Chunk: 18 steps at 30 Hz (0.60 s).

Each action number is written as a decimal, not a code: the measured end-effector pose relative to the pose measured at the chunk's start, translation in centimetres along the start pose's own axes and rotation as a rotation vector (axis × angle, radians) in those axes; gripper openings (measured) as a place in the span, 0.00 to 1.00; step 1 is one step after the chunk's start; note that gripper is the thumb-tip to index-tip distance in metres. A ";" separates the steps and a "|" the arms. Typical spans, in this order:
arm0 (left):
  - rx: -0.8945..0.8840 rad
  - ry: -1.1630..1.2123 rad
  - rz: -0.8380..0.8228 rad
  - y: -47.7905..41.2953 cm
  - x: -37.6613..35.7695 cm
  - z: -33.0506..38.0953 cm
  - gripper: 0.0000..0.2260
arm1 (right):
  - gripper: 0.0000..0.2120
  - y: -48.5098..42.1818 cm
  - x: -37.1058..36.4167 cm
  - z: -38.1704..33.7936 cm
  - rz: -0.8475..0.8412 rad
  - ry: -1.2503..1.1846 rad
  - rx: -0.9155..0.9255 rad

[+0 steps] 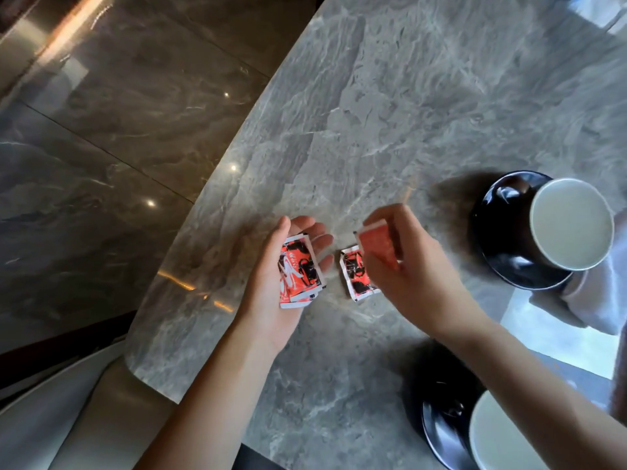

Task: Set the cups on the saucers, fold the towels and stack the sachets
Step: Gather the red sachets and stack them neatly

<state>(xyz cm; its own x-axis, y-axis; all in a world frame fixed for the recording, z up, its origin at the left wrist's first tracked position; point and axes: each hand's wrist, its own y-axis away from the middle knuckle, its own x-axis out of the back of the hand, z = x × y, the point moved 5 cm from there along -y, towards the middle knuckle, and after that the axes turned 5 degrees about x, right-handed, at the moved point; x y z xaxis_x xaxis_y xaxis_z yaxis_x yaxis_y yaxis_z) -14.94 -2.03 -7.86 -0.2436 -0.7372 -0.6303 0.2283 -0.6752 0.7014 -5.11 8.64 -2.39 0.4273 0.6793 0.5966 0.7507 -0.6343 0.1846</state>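
Note:
My left hand [271, 283] is palm up over the grey marble table [407, 113] and holds a small stack of red, black and white sachets [300, 273]. Just to its right, my right hand [407, 266] pinches one red sachet [380, 244] between thumb and fingers, lifted off the table. Another sachet [356, 278] lies flat on the table under that hand. At the right a cup with a white inside [573, 223] stands on a black saucer [498, 232]. A second cup [502, 435] stands on a black saucer [441, 422] at the bottom right.
A white towel [597, 296] lies at the right edge, beside the far saucer. The table's rounded left edge runs close to my left hand; beyond it is glossy dark floor. A pale seat [68, 401] shows at the bottom left.

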 end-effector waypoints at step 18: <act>0.035 -0.086 0.039 -0.1 2.2 -0.3 0.06 | 0.26 -0.2 -0.5 3.5 -0.274 0.403 -0.006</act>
<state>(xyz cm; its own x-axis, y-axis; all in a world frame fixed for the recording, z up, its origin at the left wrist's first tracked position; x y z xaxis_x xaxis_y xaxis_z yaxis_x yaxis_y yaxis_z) -15.18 -3.57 -9.41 -0.3155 -0.7571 -0.5721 0.2068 -0.6433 0.7372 -3.68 9.73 -5.41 -0.0154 0.6254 0.7801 0.8047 -0.4554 0.3809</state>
